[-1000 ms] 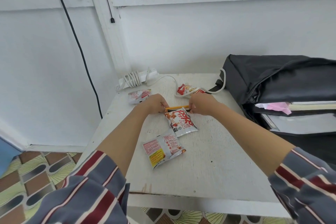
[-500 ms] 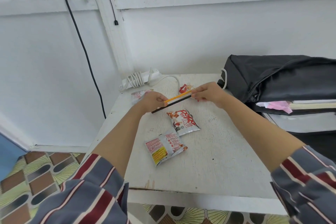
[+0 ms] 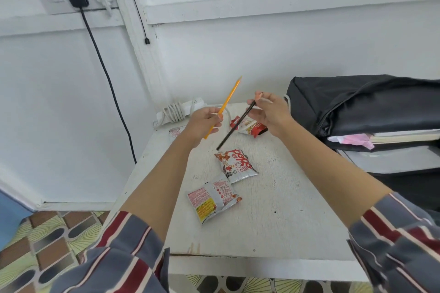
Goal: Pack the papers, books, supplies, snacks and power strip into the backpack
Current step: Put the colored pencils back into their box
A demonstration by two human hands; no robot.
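An orange pencil is pinched in the left hand and a dark pen in the right hand. Both are held clear of the table, apparently so that they can be gathered into one grip. The backpack is laid on its side at the table's right with its mouth open towards the hands, books and papers already stacked inside. The snack packets and the coiled power strip are left on the table, seemingly for later packing.
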